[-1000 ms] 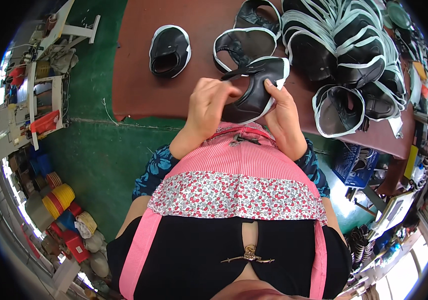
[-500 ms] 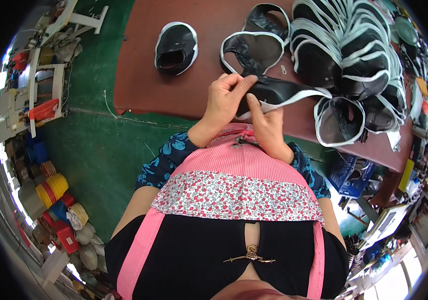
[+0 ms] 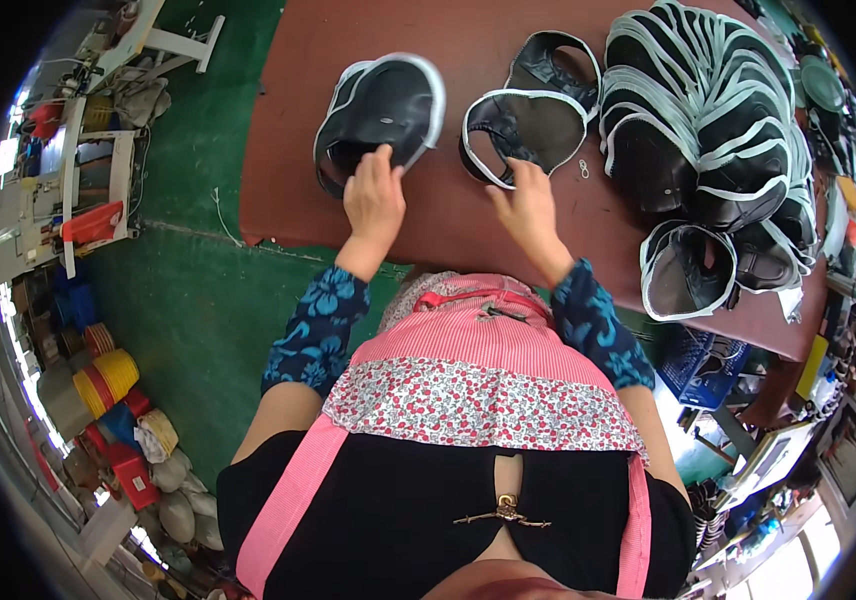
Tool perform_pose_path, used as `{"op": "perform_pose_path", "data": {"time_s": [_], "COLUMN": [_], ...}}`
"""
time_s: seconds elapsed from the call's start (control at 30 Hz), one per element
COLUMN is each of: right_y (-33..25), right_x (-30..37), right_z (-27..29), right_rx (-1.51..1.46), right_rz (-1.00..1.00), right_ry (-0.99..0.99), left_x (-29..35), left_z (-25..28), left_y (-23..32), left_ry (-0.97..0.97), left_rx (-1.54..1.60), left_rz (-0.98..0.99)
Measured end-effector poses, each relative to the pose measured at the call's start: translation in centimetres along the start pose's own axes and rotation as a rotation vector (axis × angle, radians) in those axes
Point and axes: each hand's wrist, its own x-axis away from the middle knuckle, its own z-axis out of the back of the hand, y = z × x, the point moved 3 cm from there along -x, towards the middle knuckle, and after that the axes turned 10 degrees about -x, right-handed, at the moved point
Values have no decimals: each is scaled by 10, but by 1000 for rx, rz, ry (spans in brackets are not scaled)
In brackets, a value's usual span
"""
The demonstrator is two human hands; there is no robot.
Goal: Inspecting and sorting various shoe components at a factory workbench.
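Observation:
At the left of the table, my left hand [image 3: 376, 200] grips a black shoe upper [image 3: 393, 105] with a white edge, its fingers at the opening. That upper is tilted and blurred at its rim, and it overlaps another black upper [image 3: 338, 110] lying beneath it. My right hand [image 3: 530, 212] reaches to the near edge of a white-rimmed shoe upper [image 3: 553, 140] in the middle. Its thumb and fingers are apart, the fingertips touching or just over that edge. Behind this one lies one more upper [image 3: 558, 70], partly covered by it.
Two long overlapping rows of shoe uppers [image 3: 653, 165] cover the right of the brown table [image 3: 428, 225]. Nearer lies a single upper [image 3: 688, 270] by the table edge. A small pale loop [image 3: 584, 169] rests mid-table. A blue crate [image 3: 703, 365] stands below.
The shoe upper both hands held in front of me is now at the left in my left hand, over the one there. My right hand let go and moved to the middle upper.

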Motion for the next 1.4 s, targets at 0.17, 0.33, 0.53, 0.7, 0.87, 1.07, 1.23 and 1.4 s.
{"op": "perform_pose_path", "data": {"time_s": [0.17, 0.33, 0.53, 0.7, 0.87, 1.07, 1.23, 1.4], "right_y": [32, 53, -32, -24, 12, -4, -8, -7], "right_x": [-30, -28, 21, 65, 64, 37, 26, 25], "right_z": [-71, -15, 81, 90, 97, 102, 107, 103], "right_rx": [186, -451, -1582, -1967, -1875, -2495, -2524, -2294], "right_rz": [-121, -338, -642, -546, -772, -691, -722, -697], "right_ry": [-304, -181, -159, -238, 23, -22, 182, 160], "left_x": [-26, -17, 41, -19, -60, -69, -43, -42], "left_z": [-61, -47, -49, 16, 39, 35, 13, 63], "left_y": [-40, 3, 75, 104, 90, 99, 100, 103], "left_ry": [-23, -177, -1259, -786, -621, -732, -793, -245], "left_rx": [38, 428, 1911, 2188, 1823, 1975, 1921, 964], "left_rz": [115, 264, 1146, 955, 581, 736, 1029, 95]}}
